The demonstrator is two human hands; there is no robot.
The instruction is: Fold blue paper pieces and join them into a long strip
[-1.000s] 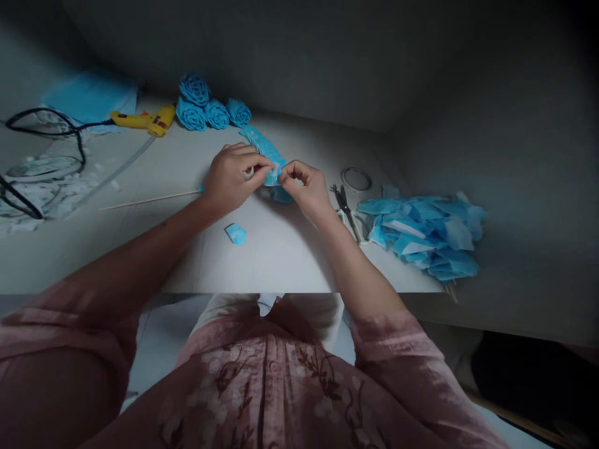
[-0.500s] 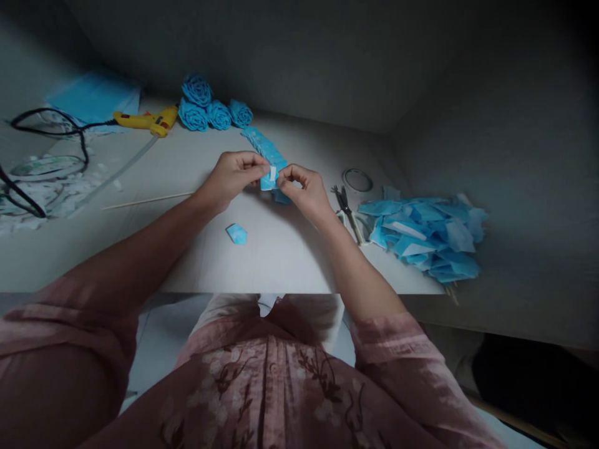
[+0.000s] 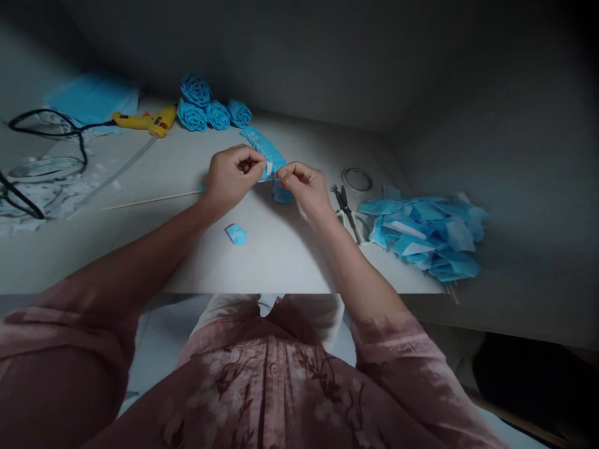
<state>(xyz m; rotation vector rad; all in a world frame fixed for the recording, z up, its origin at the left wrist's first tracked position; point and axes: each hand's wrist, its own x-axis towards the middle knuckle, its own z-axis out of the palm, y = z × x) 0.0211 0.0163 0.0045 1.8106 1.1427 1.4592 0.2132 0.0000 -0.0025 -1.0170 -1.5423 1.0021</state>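
My left hand is closed in a pinch, with a small white strip at its fingertips. A bit of blue sheet shows just below the strip. Close beside it, my right hand pinches thumb against fingers; what lies between them is too small to make out. Behind both hands runs a row of overlapping blue pieces, and another blue piece lies under my right fingers. Nearer to me, a blue five-sided piece lies flat on the table.
Several blue rolled flowers stand at the back, beside a yellow glue gun with a black cord. A thin stick lies left. On the right are scissors, a tape ring and a heap of blue pieces.
The white strip has shifted slightly left and up with my left fingers. My left hand has tilted up a little, uncovering the stick's blue end. More of the blue piece below my right fingers shows.
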